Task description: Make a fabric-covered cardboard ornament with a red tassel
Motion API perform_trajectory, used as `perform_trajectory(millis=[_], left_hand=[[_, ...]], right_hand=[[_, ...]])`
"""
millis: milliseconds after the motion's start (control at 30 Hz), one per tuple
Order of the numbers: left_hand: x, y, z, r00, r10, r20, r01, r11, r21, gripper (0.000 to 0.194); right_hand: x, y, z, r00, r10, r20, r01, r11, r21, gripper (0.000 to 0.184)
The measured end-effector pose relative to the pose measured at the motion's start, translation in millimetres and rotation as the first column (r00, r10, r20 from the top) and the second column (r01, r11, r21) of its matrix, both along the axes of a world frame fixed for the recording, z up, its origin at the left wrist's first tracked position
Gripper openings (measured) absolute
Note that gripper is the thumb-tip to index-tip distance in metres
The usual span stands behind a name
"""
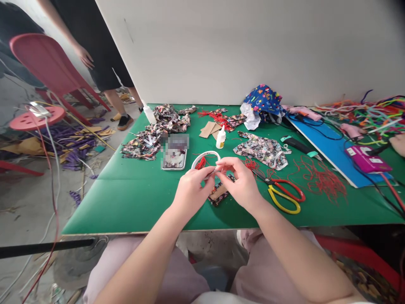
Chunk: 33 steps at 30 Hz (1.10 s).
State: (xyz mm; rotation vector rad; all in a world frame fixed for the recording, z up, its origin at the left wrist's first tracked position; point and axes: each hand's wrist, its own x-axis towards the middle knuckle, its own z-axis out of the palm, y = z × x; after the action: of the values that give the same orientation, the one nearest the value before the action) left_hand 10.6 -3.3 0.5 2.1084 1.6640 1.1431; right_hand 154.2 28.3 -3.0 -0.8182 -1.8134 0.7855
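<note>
My left hand (190, 191) and my right hand (240, 182) meet above the green table (133, 198), fingers pinched together on a small thin piece between them; I cannot make out what it is. Just under my hands lies a small floral fabric piece with brown card (219, 193). A white ring with red thread (202, 160) sits right behind my fingers. Red-and-yellow scissors (284, 195) lie to the right of my right hand. A small glue bottle (220, 137) stands further back.
Floral fabric scraps (158, 131) and a phone (174, 158) lie at left, loose red threads (319, 179), a blue board (332, 147), a pink device (367, 159) and coloured cords (376, 112) at right. A person (95, 55) stands by a red chair (47, 63).
</note>
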Motion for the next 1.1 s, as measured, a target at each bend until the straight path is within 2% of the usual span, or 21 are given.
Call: perform_trajectory(millis=[167, 333, 533, 733, 933, 1100], left_hand=[[-0.1, 0.1, 0.8, 0.999, -0.025, 0.02, 0.026, 0.997, -0.074, 0.026], [-0.7, 0.9, -0.5, 1.0, -0.024, 0.021, 0.025, 0.997, -0.079, 0.028], [-1.9, 1.5, -0.5, 0.999, -0.047, 0.013, 0.049, 0.991, -0.121, 0.026], [-1.6, 1.6, 2.2, 0.997, -0.077, 0.01, 0.078, 0.988, -0.134, 0.028], [-2.6, 1.8, 0.4, 0.997, -0.073, 0.012, 0.074, 0.987, -0.142, 0.026], [-1.2, 0.2, 4.2, 0.978, -0.099, 0.184, 0.135, 0.972, -0.191, 0.042]], right_hand=[[1.7, 1.2, -1.1, 0.989, -0.063, 0.133, 0.039, 0.984, 0.172, 0.029], [2.2, 1.4, 0.4, 0.971, -0.066, 0.232, 0.008, 0.97, 0.242, 0.028], [1.4, 0.3, 1.4, 0.964, -0.028, 0.263, -0.035, 0.972, 0.234, 0.034], [1.1, 1.2, 0.5, 0.947, -0.084, 0.311, -0.007, 0.96, 0.281, 0.035], [-0.4, 0.7, -1.4, 0.968, -0.004, 0.253, -0.047, 0.979, 0.197, 0.035], [-2.1, 0.4, -3.1, 0.976, 0.027, 0.214, -0.059, 0.988, 0.145, 0.035]])
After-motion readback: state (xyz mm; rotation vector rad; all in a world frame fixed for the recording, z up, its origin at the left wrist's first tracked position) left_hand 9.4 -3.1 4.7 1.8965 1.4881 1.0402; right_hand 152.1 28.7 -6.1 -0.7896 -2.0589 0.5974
